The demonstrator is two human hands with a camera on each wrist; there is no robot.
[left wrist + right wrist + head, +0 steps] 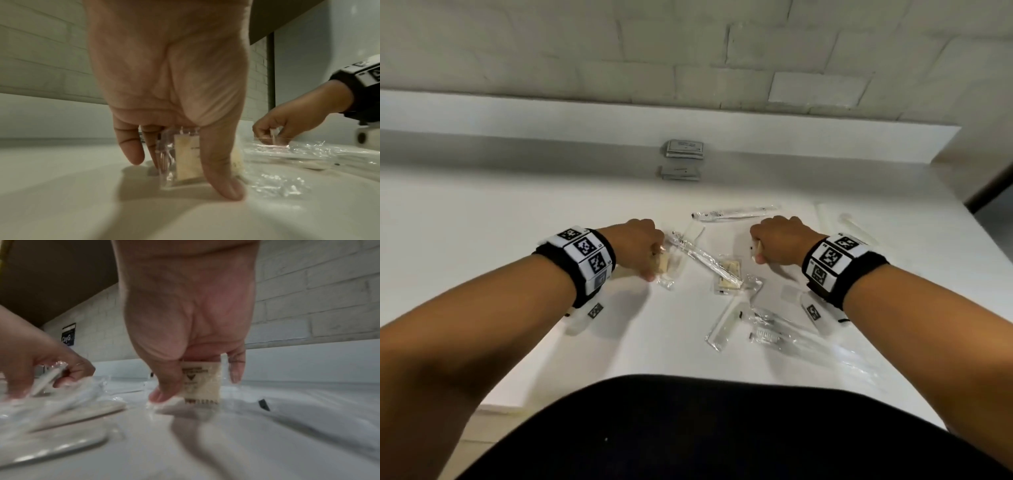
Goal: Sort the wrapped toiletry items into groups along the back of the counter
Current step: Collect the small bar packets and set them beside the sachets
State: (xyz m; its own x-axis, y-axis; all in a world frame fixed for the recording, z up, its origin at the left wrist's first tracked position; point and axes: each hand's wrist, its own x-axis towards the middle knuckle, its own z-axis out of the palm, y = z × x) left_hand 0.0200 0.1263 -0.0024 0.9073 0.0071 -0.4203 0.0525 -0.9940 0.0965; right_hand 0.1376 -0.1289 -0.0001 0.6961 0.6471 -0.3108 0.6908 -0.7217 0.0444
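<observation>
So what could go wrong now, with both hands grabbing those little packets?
1. The left hand pinches a cream packet whose slick clear wrap may slip.
2. A long wrapped stick lies right against that hand in the head view and over another cream packet; lifting might drag it along.
3. The right hand holds its own cream packet; moving both at once could bump the clear wrappers nearby.
</observation>
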